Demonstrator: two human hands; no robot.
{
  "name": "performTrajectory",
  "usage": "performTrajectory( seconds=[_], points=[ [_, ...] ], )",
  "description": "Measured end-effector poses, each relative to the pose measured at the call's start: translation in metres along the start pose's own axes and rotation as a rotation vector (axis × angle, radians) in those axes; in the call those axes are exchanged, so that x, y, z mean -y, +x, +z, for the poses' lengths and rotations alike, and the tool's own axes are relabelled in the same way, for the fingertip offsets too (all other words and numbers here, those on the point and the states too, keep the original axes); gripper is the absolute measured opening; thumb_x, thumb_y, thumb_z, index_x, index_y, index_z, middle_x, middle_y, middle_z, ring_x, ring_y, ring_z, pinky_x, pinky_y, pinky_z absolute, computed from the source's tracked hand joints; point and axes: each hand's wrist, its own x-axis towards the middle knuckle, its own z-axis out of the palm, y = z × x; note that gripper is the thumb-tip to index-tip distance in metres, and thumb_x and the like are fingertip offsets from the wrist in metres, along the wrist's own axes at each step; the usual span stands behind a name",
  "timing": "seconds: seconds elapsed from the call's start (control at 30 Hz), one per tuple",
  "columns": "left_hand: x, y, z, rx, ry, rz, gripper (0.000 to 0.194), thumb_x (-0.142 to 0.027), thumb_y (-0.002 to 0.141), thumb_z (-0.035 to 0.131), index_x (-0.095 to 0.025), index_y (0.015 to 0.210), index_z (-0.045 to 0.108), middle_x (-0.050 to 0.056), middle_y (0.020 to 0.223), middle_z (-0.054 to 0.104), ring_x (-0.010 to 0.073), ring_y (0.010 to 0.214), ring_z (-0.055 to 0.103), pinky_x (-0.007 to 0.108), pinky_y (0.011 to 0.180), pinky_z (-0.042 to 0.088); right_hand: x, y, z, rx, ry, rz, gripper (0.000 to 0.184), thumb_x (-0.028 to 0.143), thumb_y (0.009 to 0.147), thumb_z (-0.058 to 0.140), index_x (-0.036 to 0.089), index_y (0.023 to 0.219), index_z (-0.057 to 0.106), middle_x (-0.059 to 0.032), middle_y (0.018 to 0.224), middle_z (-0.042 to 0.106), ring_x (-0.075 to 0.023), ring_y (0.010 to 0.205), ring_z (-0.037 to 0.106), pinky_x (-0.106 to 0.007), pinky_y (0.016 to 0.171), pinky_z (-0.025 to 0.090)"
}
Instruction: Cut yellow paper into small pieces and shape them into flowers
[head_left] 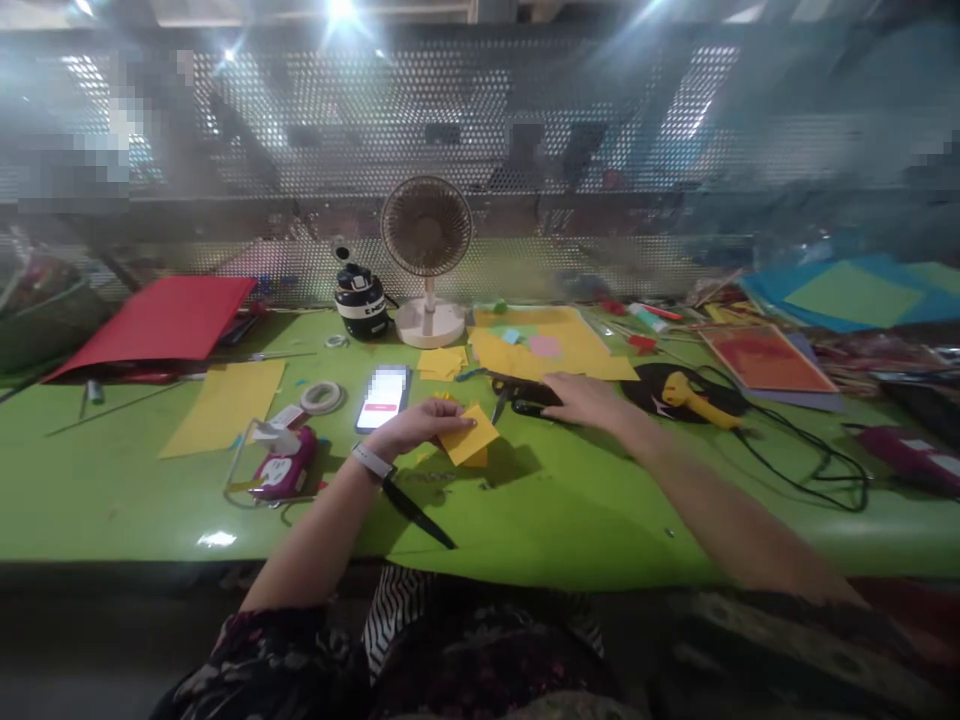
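Note:
Between the thumb and fingers of my left hand (425, 425) is a small square of yellow paper (471, 436), tilted above the green table, with more yellow paper just behind it. My right hand (581, 400) reaches over the table with its fingers stretched out. Its fingertips lie at the black handles of what looks like a pair of scissors (531, 408); whether they touch is hard to make out. A phone (382, 398) with a lit screen lies behind my left wrist. Small yellow paper pieces (442, 363) are piled beyond that hand.
A white fan (430, 325) and a dark bottle (362, 305) stand at the back. Left are a tape roll (322, 398), a purple glue gun (285, 465) and yellow paper (225, 405). Right, a yellow glue gun (701, 400) trails a black cable (817, 455). A black knife-like tool (416, 512) lies in front.

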Motion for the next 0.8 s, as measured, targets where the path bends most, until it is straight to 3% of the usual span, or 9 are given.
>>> performTrajectory(
  seconds=[0.1,0.27,0.33,0.5,0.6,0.8],
  points=[
    [0.004,0.003,0.002,0.012,0.022,0.010,0.036,-0.046,0.078,0.073,-0.012,0.077,0.062,-0.001,0.068,0.059,0.0062,0.057,0.051,0.019,0.052,0.037,-0.013,-0.008,0.021,-0.075,0.009,0.027,0.039,0.037,0.096,0.052,0.013,0.127,0.056,-0.0169,0.123,0.065,-0.0296,0.108,0.064,-0.034,0.078,0.049],
    [0.004,0.005,0.003,-0.024,0.028,0.009,0.036,-0.047,0.077,0.074,-0.012,0.074,0.062,-0.001,0.065,0.057,0.0060,0.055,0.049,0.019,0.051,0.035,-0.024,-0.001,0.022,-0.113,-0.064,0.168,0.035,0.030,0.094,0.056,0.012,0.124,0.060,-0.0181,0.118,0.066,-0.0311,0.104,0.063,-0.036,0.077,0.048],
    [0.002,0.003,0.003,-0.043,0.018,-0.001,0.035,-0.045,0.076,0.075,-0.012,0.074,0.063,-0.001,0.065,0.059,0.0058,0.055,0.050,0.019,0.051,0.036,-0.011,0.002,0.019,-0.204,-0.118,0.146,0.035,0.020,0.094,0.054,0.010,0.126,0.058,-0.0202,0.119,0.064,-0.0305,0.105,0.062,-0.037,0.080,0.046],
    [-0.001,0.001,0.003,-0.037,-0.028,-0.062,0.035,-0.043,0.071,0.079,-0.012,0.076,0.063,0.000,0.068,0.061,0.0071,0.057,0.054,0.020,0.053,0.041,0.036,0.020,0.017,-0.357,-0.158,-0.121,0.032,0.006,0.094,0.040,0.009,0.110,0.068,-0.0209,0.114,0.066,-0.0297,0.106,0.057,-0.039,0.087,0.042],
    [0.002,0.002,0.001,-0.036,-0.032,-0.068,0.036,-0.044,0.071,0.079,-0.013,0.076,0.062,0.000,0.068,0.061,0.0071,0.057,0.054,0.019,0.053,0.042,0.051,0.037,0.019,-0.249,-0.179,-0.246,0.032,0.003,0.092,0.042,0.010,0.111,0.067,-0.0192,0.113,0.067,-0.0273,0.103,0.059,-0.037,0.082,0.043],
    [0.003,0.001,0.001,0.004,0.016,-0.029,0.034,-0.044,0.075,0.075,-0.012,0.080,0.063,0.001,0.070,0.062,0.0071,0.058,0.054,0.019,0.053,0.040,0.055,0.054,0.018,-0.040,-0.191,-0.186,0.038,0.000,0.090,0.041,0.008,0.121,0.062,-0.0204,0.120,0.065,-0.0263,0.106,0.064,-0.033,0.082,0.047]
  ],
)
